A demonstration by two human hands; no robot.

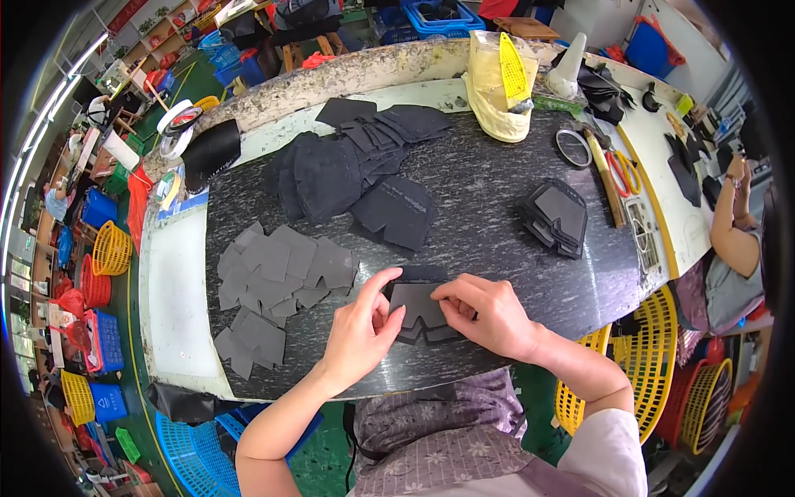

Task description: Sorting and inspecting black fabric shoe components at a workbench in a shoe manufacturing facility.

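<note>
A dark grey shaped piece (417, 303) lies on a black piece at the near edge of the dark stone worktop (489, 190). My left hand (359, 331) pinches its left edge with thumb and forefinger. My right hand (487, 315) presses on its right side, fingers curled over the top edge. To the left of my hands lies a spread of several grey cut pieces (277, 282). Behind them is a heap of black cut pieces (348, 166).
A neat stack of black pieces (556, 217) sits at the right. A yellow glue pot with brush (499, 83), tape rolls (178, 120), a hammer (609, 182) and scissors (621, 172) lie at the back. Another person's arm (733, 224) is at the far right. Yellow baskets (638, 356) stand below.
</note>
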